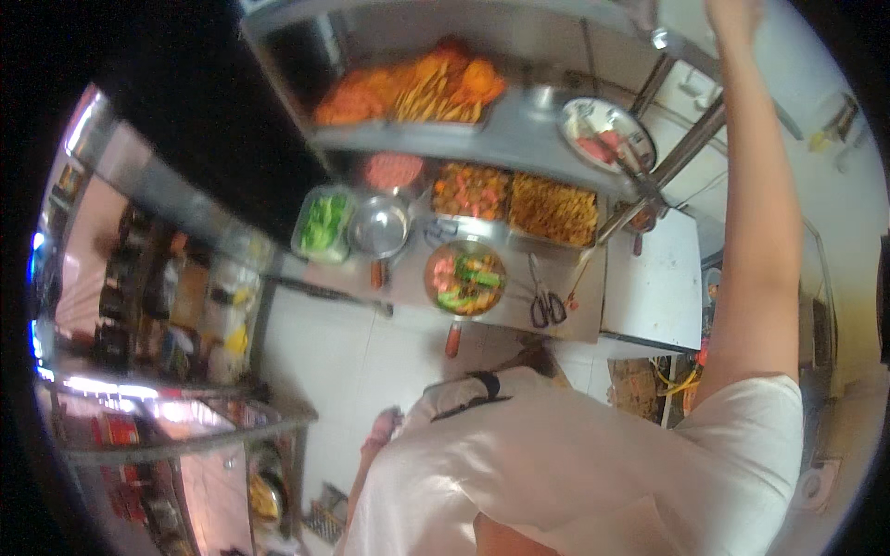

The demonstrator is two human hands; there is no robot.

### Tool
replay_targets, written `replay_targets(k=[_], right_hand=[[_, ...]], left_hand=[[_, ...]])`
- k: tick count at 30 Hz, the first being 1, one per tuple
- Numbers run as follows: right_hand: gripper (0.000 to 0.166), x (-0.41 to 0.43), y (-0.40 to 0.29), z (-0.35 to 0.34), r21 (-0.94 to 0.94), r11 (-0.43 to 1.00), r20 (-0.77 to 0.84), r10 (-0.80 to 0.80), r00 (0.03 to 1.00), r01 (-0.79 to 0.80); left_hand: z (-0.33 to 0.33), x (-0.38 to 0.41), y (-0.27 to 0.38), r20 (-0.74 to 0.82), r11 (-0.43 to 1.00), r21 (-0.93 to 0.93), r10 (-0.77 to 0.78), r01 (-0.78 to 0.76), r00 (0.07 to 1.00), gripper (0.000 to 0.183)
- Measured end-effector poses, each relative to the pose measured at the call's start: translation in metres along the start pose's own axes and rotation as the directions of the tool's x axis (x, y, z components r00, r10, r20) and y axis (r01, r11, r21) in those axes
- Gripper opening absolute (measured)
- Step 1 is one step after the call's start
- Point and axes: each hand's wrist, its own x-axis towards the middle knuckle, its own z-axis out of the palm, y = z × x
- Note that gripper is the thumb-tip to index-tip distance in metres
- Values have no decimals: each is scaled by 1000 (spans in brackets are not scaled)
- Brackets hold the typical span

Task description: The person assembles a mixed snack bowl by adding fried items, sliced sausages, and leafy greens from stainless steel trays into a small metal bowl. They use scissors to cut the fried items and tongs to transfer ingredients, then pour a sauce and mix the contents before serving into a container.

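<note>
My right arm reaches up along the right side, and my right hand (735, 12) is cut off by the top edge, so its fingers do not show. Low beside my body, my left hand (381, 427) hangs blurred over the tiled floor. Before me on the counter sits a pan (464, 278) of green vegetables and pink pieces, its wooden handle towards me. An empty-looking saucepan (379, 226) stands to its left, next to a plastic tub of green leaves (325, 224). Dark-handled scissors (547, 306) lie right of the pan.
Behind the pan are a tray of diced food (471, 192) and a tray of brown crumbly food (554, 208). The shelf above holds a tray of fries and orange fried food (438, 87) and a patterned bowl with tongs (591, 111). A white-topped unit (653, 285) stands right.
</note>
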Motion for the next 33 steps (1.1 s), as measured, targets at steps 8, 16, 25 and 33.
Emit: replay_targets(k=[8, 16, 25, 33], right_hand=[[51, -417, -85, -136, 261, 939, 953, -288, 95, 224], [46, -513, -76, -147, -54, 998, 984, 46, -173, -41], [49, -469, -126, -175, -62, 986, 954, 103, -280, 152], [34, -465, -128, -165, -109, 989, 917, 138, -375, 99]], left_hand=[[66, -39, 201, 181, 957, -207, 241, -203, 953, 47], [136, 4, 258, 485, 887, -460, 224, 29, 845, 41], [158, -29, 268, 357, 946, -323, 85, 38, 930, 31], [147, -36, 262, 322, 965, -247, 164, -84, 932, 33]])
